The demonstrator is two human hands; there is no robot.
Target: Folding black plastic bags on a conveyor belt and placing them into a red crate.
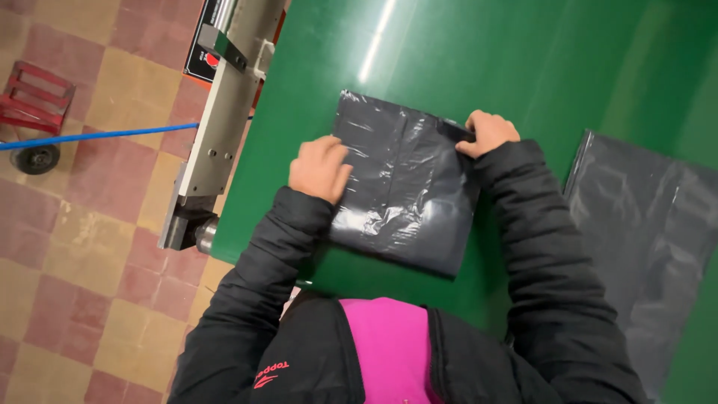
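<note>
A folded dark grey plastic bag (407, 187) lies flat on the green table (523, 60). My left hand (320, 168) presses down on the bag's left edge, fingers together. At the upper right corner of the bag, my right hand (486, 132) pinches the plastic between fingers and thumb. Both arms are in black padded sleeves, and a pink top shows at the bottom of the view.
A second dark grey plastic bag (643, 217) is spread out on the table to the right. A metal machine bar (217, 127) runs along the table's left edge. Beyond it is a checkered tile floor with a blue hose (97, 136) and a red wheeled cart (34, 105).
</note>
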